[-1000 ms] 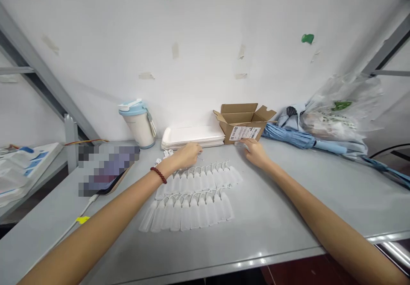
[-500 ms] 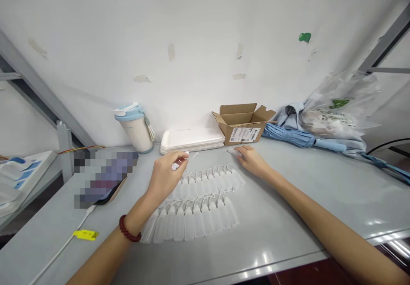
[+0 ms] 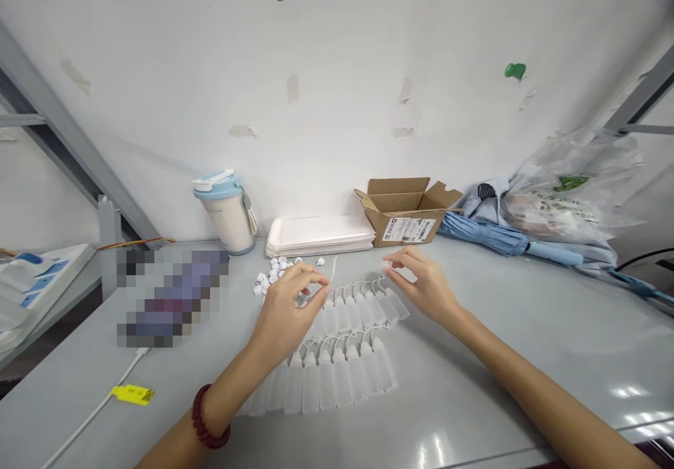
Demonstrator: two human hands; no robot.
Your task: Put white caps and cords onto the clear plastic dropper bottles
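Observation:
My left hand (image 3: 289,307), with a dark red beaded bracelet, pinches a thin white curved tube (image 3: 334,269) between thumb and fingers. To its right, my right hand (image 3: 424,285) is raised over the table with thumb and forefinger close together. A small pale piece shows at those fingertips, too small to name. Two rows of translucent plastic bottles (image 3: 326,382) with thin white curved tubes at their tops lie below my hands; my left hand and forearm hide some. Loose white caps (image 3: 274,272) are heaped behind my left hand, with a single cap (image 3: 321,262) apart.
A stack of white envelopes (image 3: 321,234) and an open cardboard box (image 3: 405,223) stand along the wall. At left are a blue-lidded tumbler (image 3: 229,220), a blurred-out phone (image 3: 176,300) and its cable. A folded blue umbrella (image 3: 484,234) and a plastic bag (image 3: 569,195) lie at right.
My left hand has let go of a white cap and now holds the thin tube. My right hand has lifted from the tabletop and come nearer the bottles. The cap heap is uncovered.

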